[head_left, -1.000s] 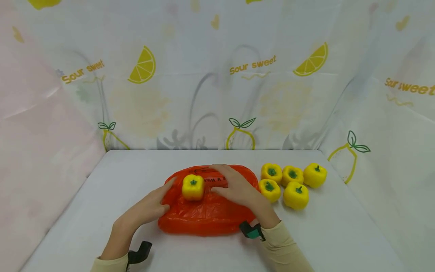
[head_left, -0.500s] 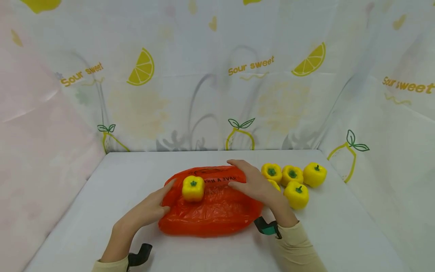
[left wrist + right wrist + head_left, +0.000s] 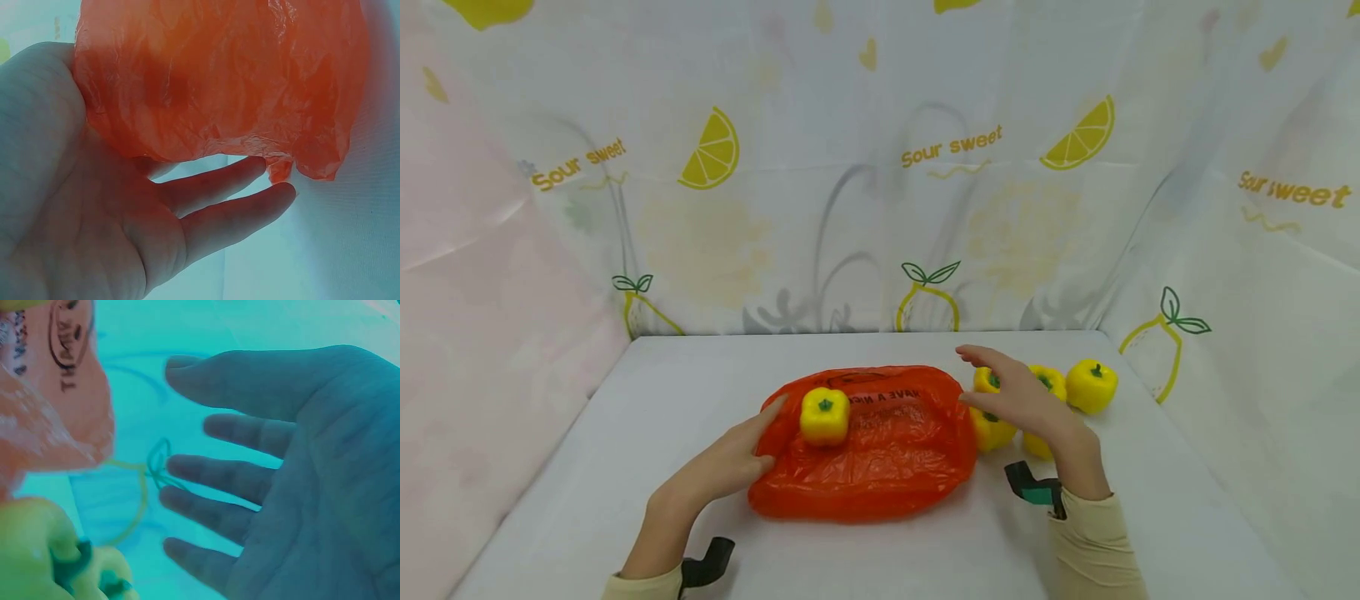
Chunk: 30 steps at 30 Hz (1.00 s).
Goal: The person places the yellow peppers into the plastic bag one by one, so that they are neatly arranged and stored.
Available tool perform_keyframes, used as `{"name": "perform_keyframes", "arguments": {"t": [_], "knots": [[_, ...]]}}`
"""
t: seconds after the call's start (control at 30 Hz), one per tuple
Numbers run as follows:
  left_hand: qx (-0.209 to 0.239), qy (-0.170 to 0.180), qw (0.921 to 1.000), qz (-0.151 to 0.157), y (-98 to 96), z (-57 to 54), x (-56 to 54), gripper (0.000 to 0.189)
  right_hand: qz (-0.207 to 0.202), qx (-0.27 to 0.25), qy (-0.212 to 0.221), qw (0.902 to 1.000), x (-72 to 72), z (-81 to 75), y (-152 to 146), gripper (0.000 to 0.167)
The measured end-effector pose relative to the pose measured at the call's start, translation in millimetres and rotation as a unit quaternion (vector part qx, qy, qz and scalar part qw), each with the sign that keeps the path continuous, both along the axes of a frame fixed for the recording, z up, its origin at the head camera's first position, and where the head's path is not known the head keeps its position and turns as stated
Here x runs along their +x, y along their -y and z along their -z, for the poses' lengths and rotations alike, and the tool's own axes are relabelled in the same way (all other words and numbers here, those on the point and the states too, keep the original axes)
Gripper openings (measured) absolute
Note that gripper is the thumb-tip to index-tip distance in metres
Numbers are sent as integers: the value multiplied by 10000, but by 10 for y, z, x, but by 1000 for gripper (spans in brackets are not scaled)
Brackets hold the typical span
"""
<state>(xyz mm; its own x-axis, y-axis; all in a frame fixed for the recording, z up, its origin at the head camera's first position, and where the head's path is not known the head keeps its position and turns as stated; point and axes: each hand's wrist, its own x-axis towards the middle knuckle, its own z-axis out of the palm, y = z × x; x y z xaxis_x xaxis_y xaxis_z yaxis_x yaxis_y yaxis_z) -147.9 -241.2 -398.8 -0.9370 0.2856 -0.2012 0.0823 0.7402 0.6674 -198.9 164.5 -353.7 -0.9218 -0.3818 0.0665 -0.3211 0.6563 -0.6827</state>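
A red plastic bag point(image 3: 880, 471) with dark printing lies puffed up in the middle of the white table. One yellow bell pepper point(image 3: 824, 417) with a green stem sits upright toward the bag's left. My left hand point(image 3: 726, 462) is against the bag's left end, its index finger and thumb along the side; in the left wrist view, two extended fingers show below the red plastic point(image 3: 219, 81). My right hand point(image 3: 1030, 404), fingers spread and holding nothing, hovers right of the bag over a group of yellow bell peppers point(image 3: 1092, 386), partly hiding them.
A light curtain point(image 3: 820, 208) with lemon prints and lettering hangs behind the table point(image 3: 700, 367) and along both sides. Each wrist carries a small black camera mount point(image 3: 709, 562). More yellow peppers point(image 3: 31, 544) show beneath the bag's edge in the right wrist view.
My right hand has lifted off the bag and moved right, over the pepper group. The left hand, the bag and the pepper on it stay in place.
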Motion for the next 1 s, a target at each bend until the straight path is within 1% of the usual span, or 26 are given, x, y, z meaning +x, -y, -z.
{"name": "perform_keyframes", "arguments": {"t": [0.17,0.33,0.47,0.7,0.93,1.0], "knots": [[-26,5,10000,11,-2,7,-2,79,327,379,402,9979,72,-72,-237,64],[-64,5,10000,-10,2,8,-5,79,330,646,496,9961,123,-153,-421,64],[-77,22,10000,-24,2,4,-12,79,415,816,645,9937,162,-194,-551,66],[-73,73,9999,-46,3,6,-16,80,639,1108,956,9872,203,-169,-751,67],[-111,64,9999,-47,-1,20,-19,79,786,1531,1527,9732,197,-139,-836,69],[-136,56,9999,-47,-5,22,-22,79,790,1613,1590,9708,188,-118,-847,71]]}}
